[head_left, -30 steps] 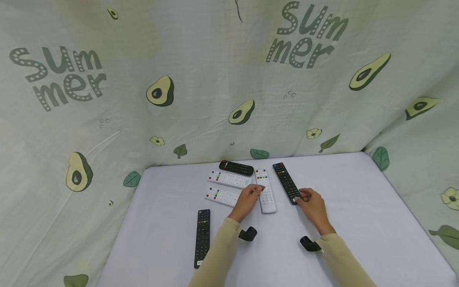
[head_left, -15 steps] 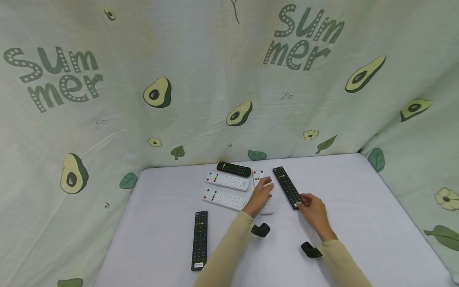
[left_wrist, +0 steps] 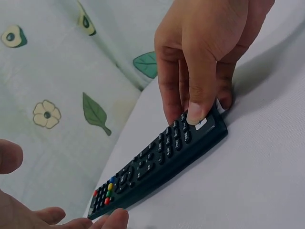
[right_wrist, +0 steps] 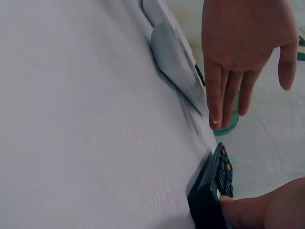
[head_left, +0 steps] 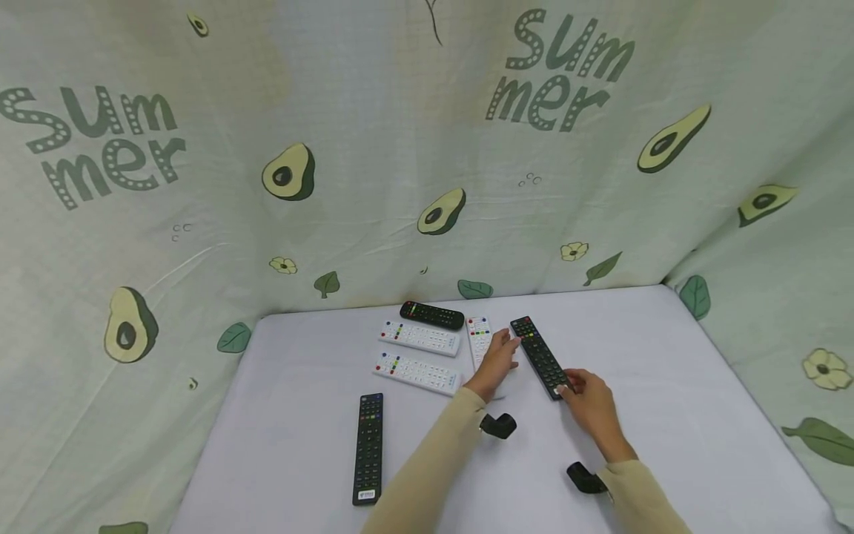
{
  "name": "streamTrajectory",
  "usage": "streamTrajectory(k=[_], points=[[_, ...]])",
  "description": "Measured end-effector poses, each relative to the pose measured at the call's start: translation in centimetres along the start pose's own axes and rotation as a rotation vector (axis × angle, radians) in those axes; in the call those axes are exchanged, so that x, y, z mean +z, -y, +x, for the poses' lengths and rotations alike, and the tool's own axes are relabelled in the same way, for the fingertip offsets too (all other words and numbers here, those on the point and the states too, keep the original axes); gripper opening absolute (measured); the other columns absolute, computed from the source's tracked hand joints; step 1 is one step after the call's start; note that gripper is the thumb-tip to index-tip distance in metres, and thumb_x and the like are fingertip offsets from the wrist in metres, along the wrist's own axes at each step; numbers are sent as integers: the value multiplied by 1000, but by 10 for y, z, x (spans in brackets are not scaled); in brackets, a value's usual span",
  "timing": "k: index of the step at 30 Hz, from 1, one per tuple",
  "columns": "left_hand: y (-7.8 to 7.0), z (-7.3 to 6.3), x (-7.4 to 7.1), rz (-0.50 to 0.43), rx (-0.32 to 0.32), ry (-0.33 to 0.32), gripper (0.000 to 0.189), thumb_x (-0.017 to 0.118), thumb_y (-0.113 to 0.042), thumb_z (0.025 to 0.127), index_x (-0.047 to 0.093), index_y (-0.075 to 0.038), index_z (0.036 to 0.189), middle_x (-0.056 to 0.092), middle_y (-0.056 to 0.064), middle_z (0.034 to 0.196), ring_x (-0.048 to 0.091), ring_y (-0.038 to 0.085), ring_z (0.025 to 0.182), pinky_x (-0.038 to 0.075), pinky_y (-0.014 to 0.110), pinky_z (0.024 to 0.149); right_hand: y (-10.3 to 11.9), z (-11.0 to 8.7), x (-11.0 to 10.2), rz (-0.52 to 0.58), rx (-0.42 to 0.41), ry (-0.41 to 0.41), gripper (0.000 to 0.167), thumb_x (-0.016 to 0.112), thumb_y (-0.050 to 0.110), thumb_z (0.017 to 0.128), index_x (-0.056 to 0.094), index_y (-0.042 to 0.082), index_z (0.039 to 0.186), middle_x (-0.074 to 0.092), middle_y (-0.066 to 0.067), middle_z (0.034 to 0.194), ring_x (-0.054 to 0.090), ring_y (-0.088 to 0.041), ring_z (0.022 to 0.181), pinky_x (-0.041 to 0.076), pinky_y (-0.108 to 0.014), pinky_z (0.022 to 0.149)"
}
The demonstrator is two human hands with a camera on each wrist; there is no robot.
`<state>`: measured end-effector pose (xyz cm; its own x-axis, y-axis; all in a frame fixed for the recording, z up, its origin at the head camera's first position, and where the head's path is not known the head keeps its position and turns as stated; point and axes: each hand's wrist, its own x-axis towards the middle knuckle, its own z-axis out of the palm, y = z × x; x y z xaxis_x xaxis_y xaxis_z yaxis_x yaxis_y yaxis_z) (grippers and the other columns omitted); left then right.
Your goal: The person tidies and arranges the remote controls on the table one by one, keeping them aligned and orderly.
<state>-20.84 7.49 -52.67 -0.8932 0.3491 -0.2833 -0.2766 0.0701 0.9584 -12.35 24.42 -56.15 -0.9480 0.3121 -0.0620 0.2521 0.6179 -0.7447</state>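
A long black remote control [head_left: 540, 358] with coloured buttons lies slanted on the white table. My right hand [head_left: 590, 404] pinches its near end, the thumb pressing the top by a white label, as the left wrist view shows. My left hand [head_left: 495, 363] hovers beside the far end, fingers extended and apart, over an upright white remote [head_left: 479, 337] that it partly covers. In the left wrist view, left fingertips [left_wrist: 116, 220] come close to the black remote's far end; whether they touch it I cannot tell.
Two white remotes, an upper one [head_left: 416, 337] and a lower one [head_left: 416, 373], lie left of my left hand. Behind them is a small rounded black remote [head_left: 432, 315]. Another long black remote [head_left: 368, 449] lies at front left. A printed curtain [head_left: 373, 148] hangs behind the table.
My left hand has moved right, from above the upright white remote towards the black remote's far end. My right hand has drawn the black remote slightly right and nearer.
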Motion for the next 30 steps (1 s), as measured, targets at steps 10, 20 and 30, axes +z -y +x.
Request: streamTrajectory(k=[10, 20, 30], points=[[0, 7, 9, -71, -74, 1, 64, 45, -35, 111, 30, 0, 162, 37, 25, 165, 41, 42, 150, 47, 47, 117, -2, -11, -6, -5, -4, 3, 42, 67, 4, 97, 59, -17, 132, 66, -34, 114, 65, -45, 104, 53, -57, 89], [5, 9, 10, -65, -102, 31, 65, 47, -37, 109, 32, -2, 162, 43, 25, 160, 47, 40, 145, 47, 48, 116, -10, -23, -12, -18, -7, 23, 41, 66, 5, 96, 61, -15, 131, 65, -36, 117, 65, -50, 110, 52, -63, 93], [8, 9, 15, -134, -64, 44, 67, 52, -26, 107, 27, -1, 164, 49, 25, 153, 57, 38, 133, 51, 50, 111, -20, -36, -18, -21, -9, 26, 42, 68, 4, 98, 59, -15, 134, 64, -35, 120, 66, -51, 112, 56, -61, 94]])
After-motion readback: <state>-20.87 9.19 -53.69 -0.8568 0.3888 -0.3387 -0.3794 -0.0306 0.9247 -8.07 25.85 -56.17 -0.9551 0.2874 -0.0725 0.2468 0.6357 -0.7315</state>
